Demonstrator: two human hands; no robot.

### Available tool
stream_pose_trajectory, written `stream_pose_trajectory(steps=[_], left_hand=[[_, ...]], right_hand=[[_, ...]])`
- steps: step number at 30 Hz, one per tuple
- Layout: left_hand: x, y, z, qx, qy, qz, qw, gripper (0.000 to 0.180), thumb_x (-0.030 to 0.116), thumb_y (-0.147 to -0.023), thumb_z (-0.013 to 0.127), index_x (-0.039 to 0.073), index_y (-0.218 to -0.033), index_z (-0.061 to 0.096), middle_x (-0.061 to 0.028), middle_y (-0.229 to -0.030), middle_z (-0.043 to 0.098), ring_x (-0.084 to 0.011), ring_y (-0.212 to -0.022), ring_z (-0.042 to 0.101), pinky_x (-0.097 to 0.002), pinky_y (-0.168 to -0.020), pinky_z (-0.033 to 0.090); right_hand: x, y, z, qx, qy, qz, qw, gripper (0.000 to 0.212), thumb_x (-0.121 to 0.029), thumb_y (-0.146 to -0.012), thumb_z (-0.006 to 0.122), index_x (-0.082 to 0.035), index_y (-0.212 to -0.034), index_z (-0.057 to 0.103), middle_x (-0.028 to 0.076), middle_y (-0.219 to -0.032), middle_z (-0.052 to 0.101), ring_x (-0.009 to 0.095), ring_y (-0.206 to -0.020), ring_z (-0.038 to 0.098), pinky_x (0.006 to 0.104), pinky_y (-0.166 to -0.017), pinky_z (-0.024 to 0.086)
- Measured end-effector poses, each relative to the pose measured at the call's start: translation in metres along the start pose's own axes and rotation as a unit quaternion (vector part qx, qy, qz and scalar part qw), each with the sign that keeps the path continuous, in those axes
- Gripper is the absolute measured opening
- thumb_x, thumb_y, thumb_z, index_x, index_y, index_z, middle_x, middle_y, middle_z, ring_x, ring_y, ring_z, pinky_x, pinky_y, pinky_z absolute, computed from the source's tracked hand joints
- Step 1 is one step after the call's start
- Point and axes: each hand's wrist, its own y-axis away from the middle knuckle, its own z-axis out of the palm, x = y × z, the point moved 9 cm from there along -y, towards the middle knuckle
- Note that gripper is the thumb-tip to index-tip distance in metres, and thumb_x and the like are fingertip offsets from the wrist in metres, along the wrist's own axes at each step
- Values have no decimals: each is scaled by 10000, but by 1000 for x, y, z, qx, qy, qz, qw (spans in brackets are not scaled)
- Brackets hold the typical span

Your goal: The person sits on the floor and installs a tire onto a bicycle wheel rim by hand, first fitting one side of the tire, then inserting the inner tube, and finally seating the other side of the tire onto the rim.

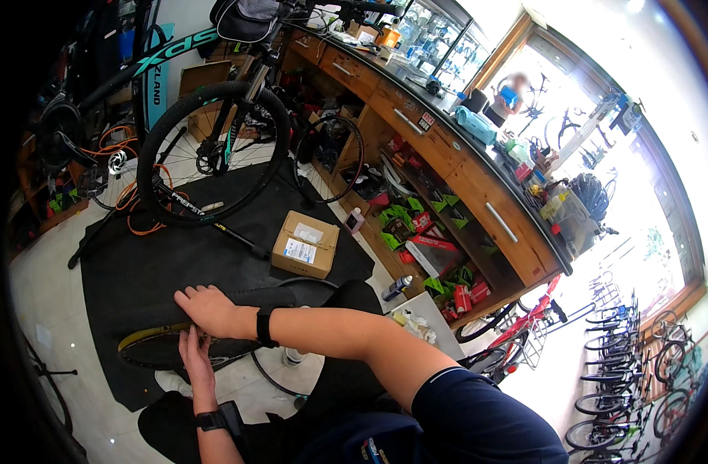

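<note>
A bicycle wheel lies in front of me, low over a black mat. Its black tyre [249,298] stands partly off the rim, and a yellow strip [147,336] shows along the wheel's left side. My right hand [207,309] reaches across from the right and is closed over the tyre, thumb on the near side. Just below it, my left hand [195,357] presses its raised fingers against the near edge of the wheel, gripping it there. My right forearm hides part of the wheel. Both wrists wear black bands.
Beyond the wheel, a cardboard box [306,243] sits on the black mat [114,286]. A bicycle [215,155] hangs in a repair stand whose legs [234,242] spread over the floor. A spray can [397,288] stands right, near a wooden workbench [416,127].
</note>
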Motion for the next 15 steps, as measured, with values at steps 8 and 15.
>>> stream_pose_trajectory(steps=[8,15], left_hand=[[2,3,2,11,1,3,1000,185,242,-1028,543,95,-1137,566,4,-1066,574,-86,-1002,544,-333,-920,449],[0,0,0,1,-1,6,1000,187,248,-1028,544,101,-1140,570,12,-1042,588,-83,-981,554,-330,-917,449]], right_hand=[[1,-1,2,-5,2,3,1000,644,-112,-618,826,-36,-1157,482,152,-1065,610,337,-995,630,432,-818,498],[5,-2,8,6,-17,-6,1000,707,-110,-589,847,-19,-1189,484,189,-1080,609,372,-993,627,458,-816,496]])
